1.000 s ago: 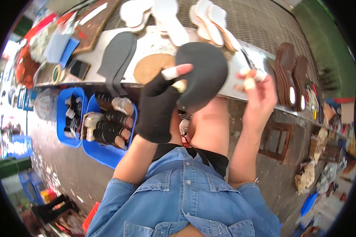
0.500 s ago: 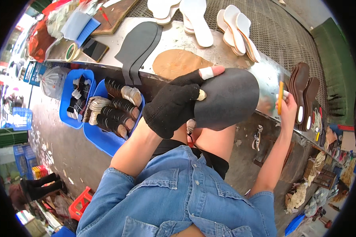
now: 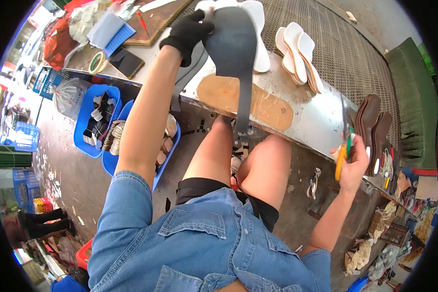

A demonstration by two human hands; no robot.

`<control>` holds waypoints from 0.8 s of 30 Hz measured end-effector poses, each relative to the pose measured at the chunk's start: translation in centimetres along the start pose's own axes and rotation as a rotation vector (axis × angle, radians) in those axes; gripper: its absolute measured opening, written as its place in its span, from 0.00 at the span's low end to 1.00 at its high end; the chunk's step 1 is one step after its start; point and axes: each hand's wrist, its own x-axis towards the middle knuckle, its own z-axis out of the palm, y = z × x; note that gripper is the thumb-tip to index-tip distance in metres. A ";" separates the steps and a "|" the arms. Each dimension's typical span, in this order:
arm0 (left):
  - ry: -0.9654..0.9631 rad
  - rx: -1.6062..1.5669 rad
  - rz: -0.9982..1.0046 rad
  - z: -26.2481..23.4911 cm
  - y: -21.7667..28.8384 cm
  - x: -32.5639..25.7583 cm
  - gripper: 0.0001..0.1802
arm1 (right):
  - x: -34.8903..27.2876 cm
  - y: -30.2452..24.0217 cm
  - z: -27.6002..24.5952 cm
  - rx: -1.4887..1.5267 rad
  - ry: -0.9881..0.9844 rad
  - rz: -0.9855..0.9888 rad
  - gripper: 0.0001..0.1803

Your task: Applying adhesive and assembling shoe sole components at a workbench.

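My left hand (image 3: pixel 189 36), in a black fingerless glove, is closed on the edge of a dark grey sole-shaped sheet (image 3: pixel 232 44) and holds it up over the far bench. A narrow tail of the sheet hangs down across a tan sole-shaped piece (image 3: pixel 272 109) lying on the metal bench top. Another dark grey sheet (image 3: pixel 187 73) shows partly behind my left wrist. At the bench's right front, my bare right hand (image 3: pixel 354 163) is closed round a slim yellow and green tool (image 3: pixel 342 158); its exact kind is unclear.
White insoles (image 3: pixel 294 53) stand stacked at the back, brown insoles (image 3: pixel 367 117) at the right. A phone (image 3: pixel 126 63), a tape roll (image 3: pixel 98 62) and a red-handled tool (image 3: pixel 142 23) lie at the left. Below are blue bins (image 3: pixel 77 121) of parts. Keys or a metal clip (image 3: pixel 314 183) lie lower right.
My left hand has carried the dark grey sheet from above my lap away and up over the bench, uncovering the tan piece. My right hand, still with the yellow tool, has dropped slightly nearer.
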 end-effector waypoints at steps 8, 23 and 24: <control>-0.379 -1.446 -0.390 8.7 7.6 -13.5 0.39 | 0.7 -3.4 2.3 -0.249 0.143 -0.187 0.21; -0.471 -1.642 -0.372 10.7 9.1 -17.0 0.38 | 0.7 -5.8 3.4 -0.387 0.168 -0.415 0.23; -0.470 -1.640 -0.371 10.8 9.2 -17.1 0.38 | 0.7 -5.8 3.5 -0.386 0.169 -0.416 0.23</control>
